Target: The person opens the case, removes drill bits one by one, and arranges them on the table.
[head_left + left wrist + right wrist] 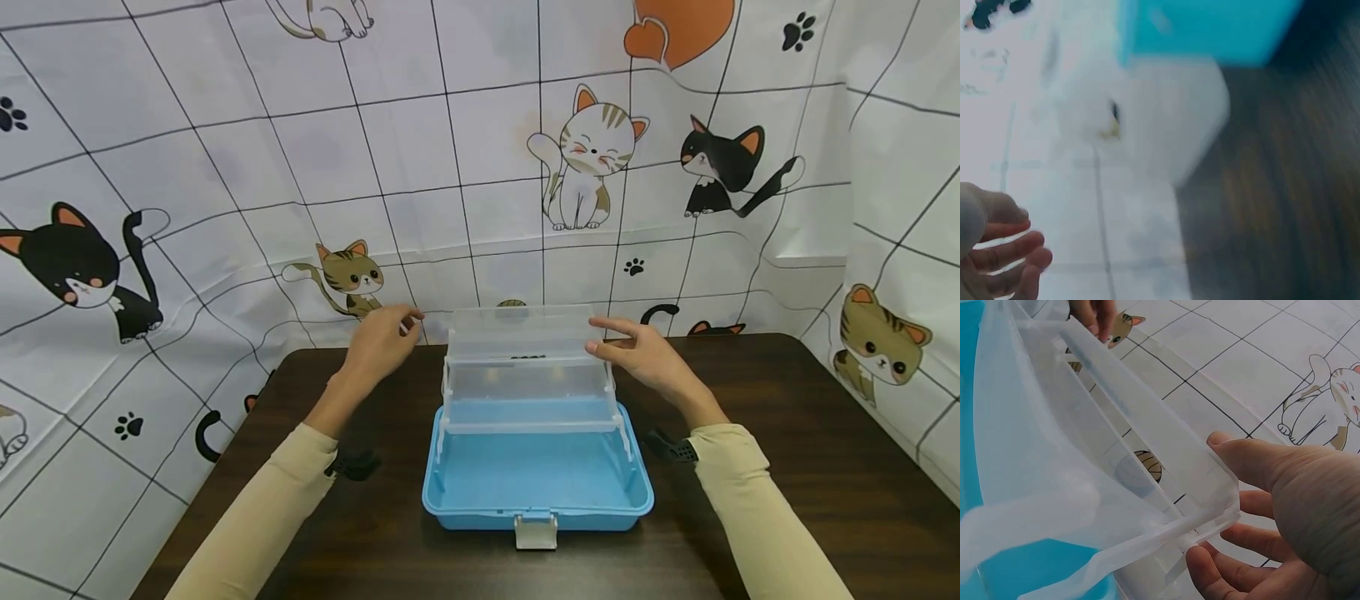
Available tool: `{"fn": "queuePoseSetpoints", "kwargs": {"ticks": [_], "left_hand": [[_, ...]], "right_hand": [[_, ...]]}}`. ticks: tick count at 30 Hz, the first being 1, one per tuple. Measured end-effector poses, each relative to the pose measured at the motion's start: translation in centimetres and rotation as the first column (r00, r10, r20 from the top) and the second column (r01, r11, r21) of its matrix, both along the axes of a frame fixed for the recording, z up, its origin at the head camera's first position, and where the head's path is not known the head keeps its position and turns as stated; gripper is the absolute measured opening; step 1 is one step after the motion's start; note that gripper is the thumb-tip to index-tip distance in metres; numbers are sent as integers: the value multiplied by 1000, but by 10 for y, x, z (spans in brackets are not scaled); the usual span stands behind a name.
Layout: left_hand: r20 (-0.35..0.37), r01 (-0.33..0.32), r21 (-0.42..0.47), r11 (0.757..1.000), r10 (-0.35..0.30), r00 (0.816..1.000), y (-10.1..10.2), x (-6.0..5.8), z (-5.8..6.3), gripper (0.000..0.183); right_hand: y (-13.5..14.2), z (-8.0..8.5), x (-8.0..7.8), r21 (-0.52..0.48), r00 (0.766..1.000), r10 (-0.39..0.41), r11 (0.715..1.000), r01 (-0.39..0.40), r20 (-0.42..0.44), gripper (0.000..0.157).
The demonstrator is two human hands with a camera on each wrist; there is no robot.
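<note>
A light blue storage box stands open on the table, with a white latch at its front. Two clear plastic trays, a lower one and an upper one, are raised on side arms towards the back. My right hand is at the upper tray's right end; in the right wrist view its spread thumb and fingers lie about the tray corner. My left hand hovers left of the trays, fingers loosely bent and holding nothing. The left wrist view is blurred.
A dark wooden table lies under the box. White cloth printed with grid lines and cartoon cats hangs behind it and along both sides. Dark straps sit at both wrists.
</note>
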State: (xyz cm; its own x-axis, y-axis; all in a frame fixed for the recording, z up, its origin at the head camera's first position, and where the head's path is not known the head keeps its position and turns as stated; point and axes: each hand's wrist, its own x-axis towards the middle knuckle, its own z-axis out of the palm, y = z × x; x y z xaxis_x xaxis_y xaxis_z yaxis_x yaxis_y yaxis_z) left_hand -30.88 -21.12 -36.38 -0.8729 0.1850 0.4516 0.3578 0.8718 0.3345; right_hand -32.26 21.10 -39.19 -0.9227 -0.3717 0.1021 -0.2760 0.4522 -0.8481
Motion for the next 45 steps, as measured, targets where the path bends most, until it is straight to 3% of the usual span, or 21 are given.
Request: {"fn": "queuePoseSetpoints", "kwargs": {"ticks": [3,7,12,17,24,30,38,45], "left_hand": [[14,111,23,994,-111,994,21,4,12,20],[47,231,-18,973,-230,972,43,5,22,19],[125,377,-103,920,-364,923,60,0,28,18],[210,464,-135,875,-433,877,68,-8,31,21],[320,511,-103,854,-458,830,75,-16,32,19],[373,551,-135,823,-473,798,83,-16,34,19],[397,528,-173,831,-432,810,86,-17,34,20],[412,539,-200,818,-429,804,85,-18,38,18]], "right_hand": [[1,-1,1,2,1000,-2,1000,2,-2,72],[1,-1,1,-5,1000,-2,1000,2,-1,71],[0,-1,1,-16,1000,-1,1000,1,0,72],[-1,-2,0,-17,1000,9,1000,-9,-13,71],[0,-2,0,-22,1000,19,1000,-19,-17,71],[0,-2,0,-19,1000,14,1000,-15,-23,70],[-1,-3,-1,-23,1000,8,1000,-8,-10,72],[1,-2,-1,-22,1000,14,1000,-14,-15,71]]}}
